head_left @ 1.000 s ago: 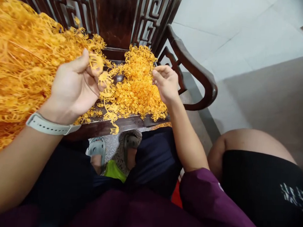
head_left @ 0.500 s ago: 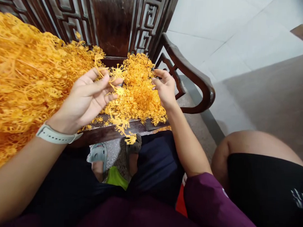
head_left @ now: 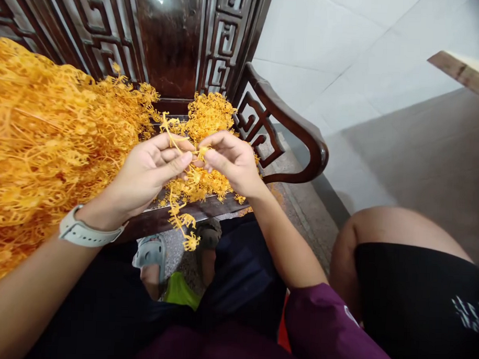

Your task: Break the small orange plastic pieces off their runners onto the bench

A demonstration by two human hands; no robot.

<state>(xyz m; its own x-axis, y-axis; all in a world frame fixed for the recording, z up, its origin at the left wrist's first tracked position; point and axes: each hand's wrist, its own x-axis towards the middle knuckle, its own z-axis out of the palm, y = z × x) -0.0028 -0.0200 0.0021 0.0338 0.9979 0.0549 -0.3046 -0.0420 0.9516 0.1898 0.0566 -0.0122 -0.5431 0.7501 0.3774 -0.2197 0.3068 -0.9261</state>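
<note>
My left hand [head_left: 149, 173] and my right hand [head_left: 230, 161] meet over the front edge of a dark wooden bench seat [head_left: 207, 207]. Both pinch the same orange plastic sprig [head_left: 183, 209], a thin stem with small flower-like pieces that dangles below my fingers. A light grey watch band sits on my left wrist. Behind my hands lies a small heap of loose orange pieces [head_left: 206, 120] on the seat. A large mass of orange sprigs [head_left: 44, 146] fills the left side of the bench.
The bench has a carved dark back [head_left: 166, 41] and a curved armrest [head_left: 288, 129] at right. Another person's bare knee in black shorts [head_left: 397, 258] is at lower right. My sandalled feet and a green object [head_left: 180, 290] show below.
My right hand left the small heap and moved left to join my left hand on the sprig. My left hand lowered slightly, and the view tilted down a little.
</note>
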